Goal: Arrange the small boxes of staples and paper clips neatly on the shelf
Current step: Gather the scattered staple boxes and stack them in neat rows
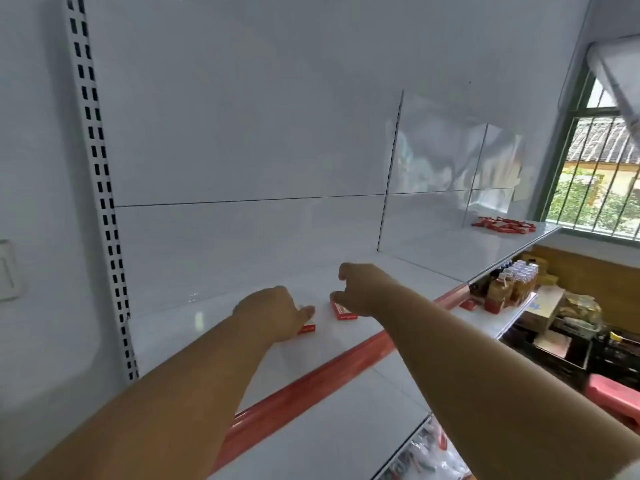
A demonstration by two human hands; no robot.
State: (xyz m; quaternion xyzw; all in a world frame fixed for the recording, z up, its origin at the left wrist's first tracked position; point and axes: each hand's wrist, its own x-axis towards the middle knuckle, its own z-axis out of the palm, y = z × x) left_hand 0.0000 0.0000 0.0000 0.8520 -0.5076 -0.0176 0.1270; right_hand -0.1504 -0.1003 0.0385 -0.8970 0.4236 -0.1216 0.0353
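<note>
Two small red boxes lie on the white shelf [214,327] close to its red front strip. My left hand [273,313] rests over the left red box [307,328], fingers curled on it so that only its right end shows. My right hand [363,289] hovers over the right red box [343,311], thumb and fingers apart in a pinch around its far end; whether they touch it is unclear. A heap of several more red boxes [504,225] lies at the far right end of the shelf, behind clear dividers.
A clear upright divider [391,174] splits the shelf to the right of my hands. The lower shelf [349,420] shows below, with bottles [509,285] and one red box [468,304] farther right. A barred window [595,174] is at the right.
</note>
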